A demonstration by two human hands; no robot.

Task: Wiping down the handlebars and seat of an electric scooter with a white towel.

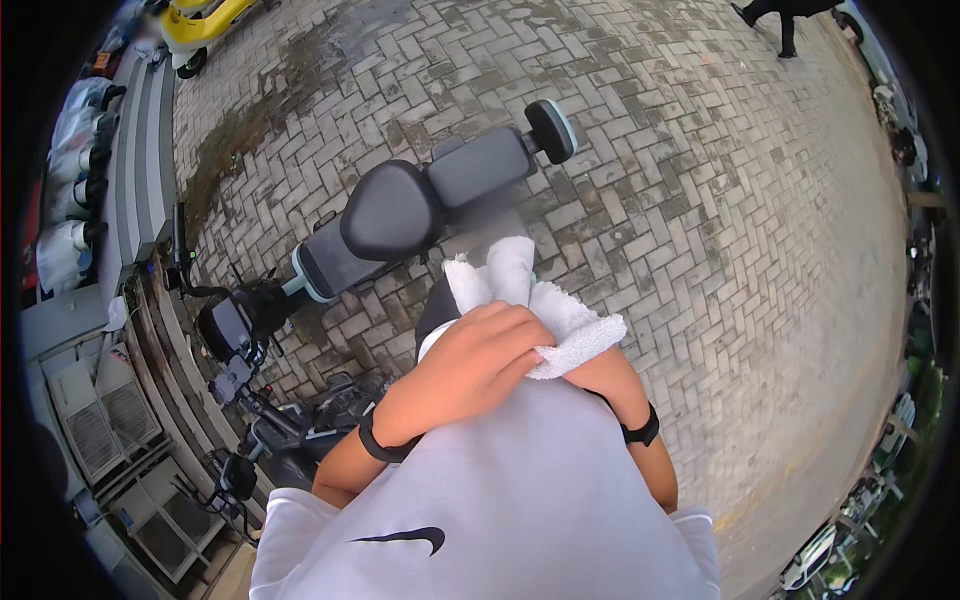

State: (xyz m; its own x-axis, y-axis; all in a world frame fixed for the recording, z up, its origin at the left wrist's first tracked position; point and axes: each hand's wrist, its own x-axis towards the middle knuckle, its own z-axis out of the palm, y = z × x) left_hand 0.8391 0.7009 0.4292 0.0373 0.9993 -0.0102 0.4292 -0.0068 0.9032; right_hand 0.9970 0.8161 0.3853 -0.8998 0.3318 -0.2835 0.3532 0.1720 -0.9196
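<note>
In front of my waist, my left hand (487, 356) has its fingers curled onto a bunched white terry towel (574, 319). Folds of the cloth stick out beyond the knuckles. My right hand (604, 367) reaches in from the other side, and the towel covers its fingers, so its grip is hidden. Just beyond the towel stands a small electric scooter with a black saddle (394, 210), a grey rear seat (480, 166) and a padded backrest (551, 131). Its handlebar (178, 240) is off to the left.
Another two-wheeler (300, 442) is parked close on my left. Air-conditioner units (112, 409) and steps (139, 150) line that side. A yellow scooter (202, 26) stands far left on the brick paving (712, 225). A person (784, 22) walks at the top right.
</note>
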